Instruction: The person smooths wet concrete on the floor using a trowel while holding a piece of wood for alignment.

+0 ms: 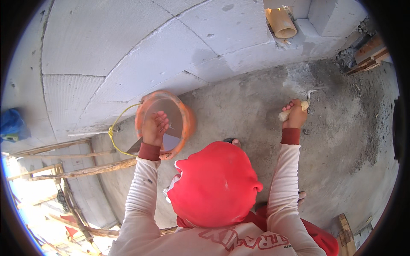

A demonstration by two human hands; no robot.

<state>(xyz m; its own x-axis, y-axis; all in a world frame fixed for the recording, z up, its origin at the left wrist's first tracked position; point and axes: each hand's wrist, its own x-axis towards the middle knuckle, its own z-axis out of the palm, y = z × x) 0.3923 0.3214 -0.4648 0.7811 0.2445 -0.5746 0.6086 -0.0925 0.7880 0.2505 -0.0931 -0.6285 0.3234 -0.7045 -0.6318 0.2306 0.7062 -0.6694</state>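
Note:
My right hand (295,113) is closed round the pale wooden handle of a trowel (309,96). The bent metal neck sticks out past my fingers, and the blade hardly shows against the grey floor. My left hand (154,129) is over an orange bucket (189,123), its fingers curled; what they hold, if anything, I cannot make out. Beside that wrist shows a dark, flat, pointed piece (135,146). A yellow handle (112,133) loops out from the bucket's left side. The bucket stands close to the white block wall.
A white block wall (162,45) runs along the far side, with a tan pipe (282,26) in its opening. Rough concrete floor (252,102) lies below. Wooden poles (77,172) stand at left, a blue bag (13,124) at far left, timber (346,230) at lower right.

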